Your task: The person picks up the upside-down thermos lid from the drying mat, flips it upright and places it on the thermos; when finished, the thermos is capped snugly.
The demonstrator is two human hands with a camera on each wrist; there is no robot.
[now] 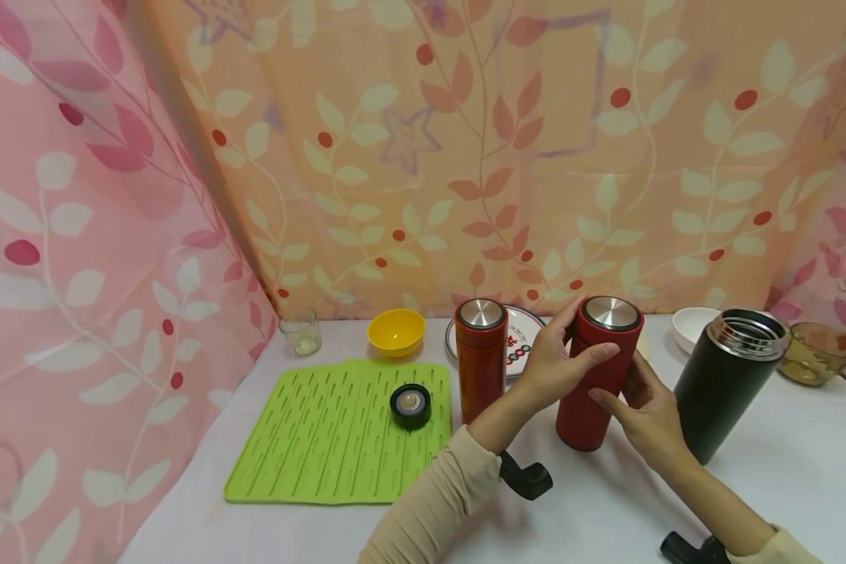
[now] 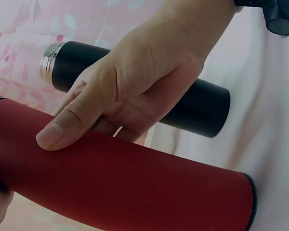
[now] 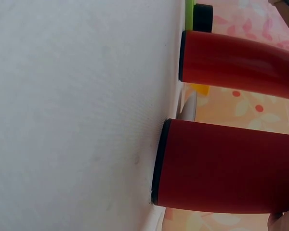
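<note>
gripping the dark red flask (image 1: 583, 419) are the left hand (image 1: 555, 366), higher, and the right hand (image 1: 652, 415), lower. it is between the orange-red flask (image 1: 481, 364) and the open black flask (image 1: 726, 395) on the worktop (image 1: 578, 509).

The gripped red flask (image 1: 583, 411) runs off both wrist views, and the plate (image 1: 518, 335) is partly hidden.

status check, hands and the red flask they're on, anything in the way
Left hand and right hand both gripping wider red flask, silver-topped lid on. Slimmer red flask on left, uncapped black flask on right, both close.
</note>
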